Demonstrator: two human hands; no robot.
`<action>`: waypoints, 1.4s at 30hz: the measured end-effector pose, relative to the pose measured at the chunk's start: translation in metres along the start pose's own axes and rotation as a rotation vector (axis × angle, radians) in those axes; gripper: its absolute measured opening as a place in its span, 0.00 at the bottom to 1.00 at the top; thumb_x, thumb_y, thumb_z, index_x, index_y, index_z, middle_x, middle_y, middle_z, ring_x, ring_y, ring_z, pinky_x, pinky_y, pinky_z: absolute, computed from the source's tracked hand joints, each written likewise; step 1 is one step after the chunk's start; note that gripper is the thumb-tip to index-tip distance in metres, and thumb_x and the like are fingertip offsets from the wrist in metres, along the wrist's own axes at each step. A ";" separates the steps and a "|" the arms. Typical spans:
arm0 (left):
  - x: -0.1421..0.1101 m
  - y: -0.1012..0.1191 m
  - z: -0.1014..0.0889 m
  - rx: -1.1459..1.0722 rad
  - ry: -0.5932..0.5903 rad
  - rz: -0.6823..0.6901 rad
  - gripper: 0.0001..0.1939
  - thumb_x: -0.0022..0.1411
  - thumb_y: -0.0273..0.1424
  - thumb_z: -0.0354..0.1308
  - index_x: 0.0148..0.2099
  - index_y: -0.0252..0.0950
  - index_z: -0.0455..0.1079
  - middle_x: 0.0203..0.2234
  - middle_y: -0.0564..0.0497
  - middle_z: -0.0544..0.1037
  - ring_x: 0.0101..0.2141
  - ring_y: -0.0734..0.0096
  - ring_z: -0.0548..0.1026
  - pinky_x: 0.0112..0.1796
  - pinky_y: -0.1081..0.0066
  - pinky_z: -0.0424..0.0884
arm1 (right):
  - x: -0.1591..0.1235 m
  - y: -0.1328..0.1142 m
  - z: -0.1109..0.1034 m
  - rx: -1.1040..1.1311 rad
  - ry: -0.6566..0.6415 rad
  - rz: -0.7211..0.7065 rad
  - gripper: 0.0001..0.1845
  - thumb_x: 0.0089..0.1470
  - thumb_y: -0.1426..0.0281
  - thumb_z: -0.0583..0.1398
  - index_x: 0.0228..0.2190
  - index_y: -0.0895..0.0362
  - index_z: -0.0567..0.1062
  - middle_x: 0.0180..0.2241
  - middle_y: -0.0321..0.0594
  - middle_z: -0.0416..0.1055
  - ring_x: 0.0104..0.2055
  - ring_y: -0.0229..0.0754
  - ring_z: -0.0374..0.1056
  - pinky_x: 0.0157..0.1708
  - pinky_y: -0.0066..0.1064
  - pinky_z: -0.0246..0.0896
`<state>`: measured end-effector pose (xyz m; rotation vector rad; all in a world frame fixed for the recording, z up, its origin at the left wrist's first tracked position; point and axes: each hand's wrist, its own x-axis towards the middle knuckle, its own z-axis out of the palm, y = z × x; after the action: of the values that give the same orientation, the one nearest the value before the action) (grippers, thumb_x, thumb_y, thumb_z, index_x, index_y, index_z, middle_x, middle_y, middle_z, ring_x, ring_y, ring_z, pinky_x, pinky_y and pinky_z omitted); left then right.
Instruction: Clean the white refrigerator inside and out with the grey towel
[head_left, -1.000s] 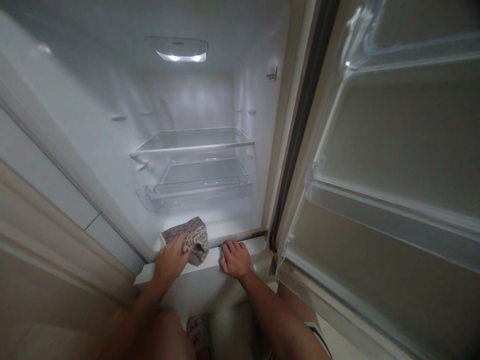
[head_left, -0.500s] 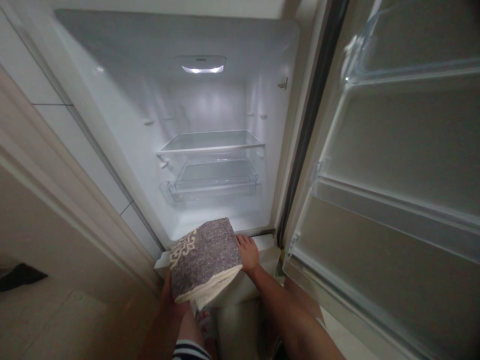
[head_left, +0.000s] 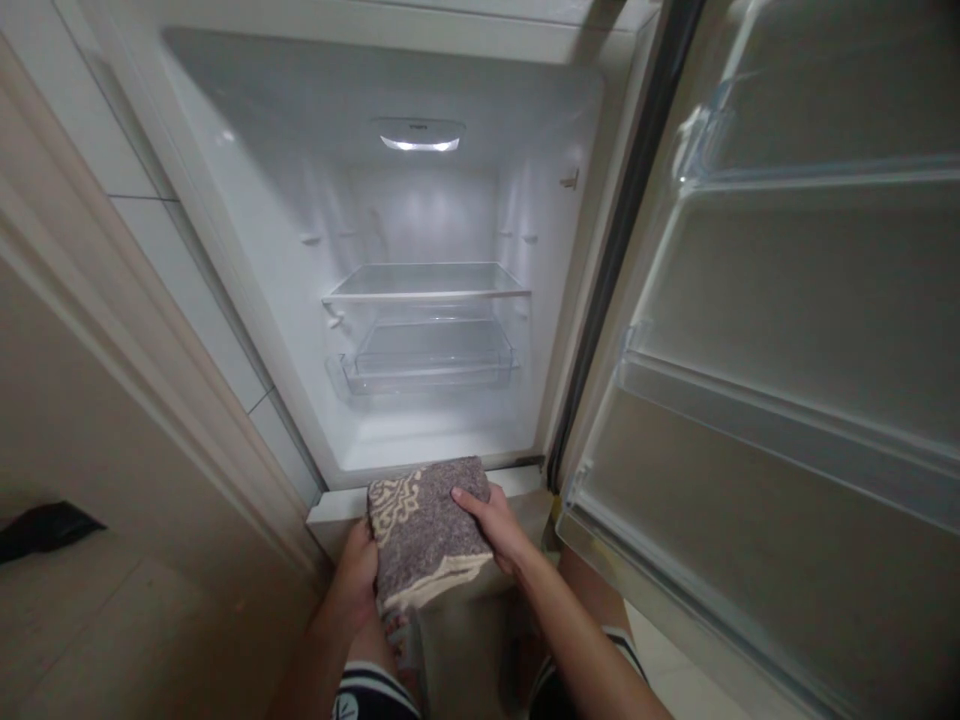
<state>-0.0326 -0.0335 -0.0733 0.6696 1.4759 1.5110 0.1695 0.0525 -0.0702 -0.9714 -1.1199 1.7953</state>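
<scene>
A folded towel [head_left: 435, 530], greyish purple with a cream scroll pattern and cream edges, is held level between my two hands, just in front of the fridge's lower front edge. My left hand [head_left: 361, 565] grips its left side, the fingers partly hidden beneath it. On the right side my right hand [head_left: 495, 522] is closed on the towel, thumb lying on top and fingers underneath. Behind it stands the open fridge [head_left: 424, 440], lit inside by a lamp [head_left: 420, 136].
Inside the fridge are a glass shelf [head_left: 431, 282] and a clear drawer tray [head_left: 431, 375] below it. The open door [head_left: 787, 320] with clear racks [head_left: 750, 400] stands on the right. A tiled wall [head_left: 202, 270] and a door frame [head_left: 150, 350] are at left.
The towel has tilted flatter and moved slightly right and down. My right thumb has come over onto its top. The view has shifted slightly.
</scene>
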 end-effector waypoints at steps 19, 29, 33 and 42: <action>-0.005 0.024 0.015 0.139 0.110 0.146 0.26 0.46 0.48 0.72 0.44 0.36 0.80 0.36 0.45 0.86 0.38 0.54 0.84 0.39 0.64 0.78 | -0.054 0.009 0.014 -0.962 0.063 -0.889 0.19 0.69 0.77 0.53 0.56 0.54 0.75 0.50 0.45 0.80 0.53 0.44 0.77 0.56 0.34 0.74; -0.010 0.025 0.030 0.040 0.181 0.139 0.25 0.47 0.47 0.69 0.44 0.38 0.74 0.31 0.53 0.80 0.30 0.64 0.78 0.31 0.69 0.73 | -0.082 0.027 0.040 -0.953 0.053 -0.866 0.25 0.65 0.62 0.68 0.60 0.53 0.75 0.57 0.47 0.77 0.59 0.48 0.75 0.60 0.38 0.74; -0.011 0.024 0.030 0.044 0.197 0.159 0.23 0.48 0.45 0.67 0.44 0.39 0.74 0.32 0.53 0.79 0.32 0.64 0.78 0.31 0.69 0.73 | -0.080 0.037 0.041 -1.019 0.136 -0.878 0.19 0.67 0.68 0.64 0.58 0.53 0.76 0.55 0.48 0.78 0.56 0.48 0.77 0.57 0.40 0.76; -0.014 0.012 0.029 0.017 0.123 0.145 0.29 0.54 0.45 0.62 0.56 0.39 0.75 0.49 0.45 0.84 0.47 0.56 0.82 0.45 0.63 0.78 | -0.076 0.046 0.037 -1.150 0.214 -0.852 0.29 0.65 0.63 0.67 0.64 0.55 0.73 0.63 0.53 0.74 0.62 0.56 0.73 0.60 0.47 0.76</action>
<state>-0.0038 -0.0300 -0.0551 0.7181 1.5620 1.6781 0.1557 -0.0415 -0.0863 -0.9863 -2.0462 0.2678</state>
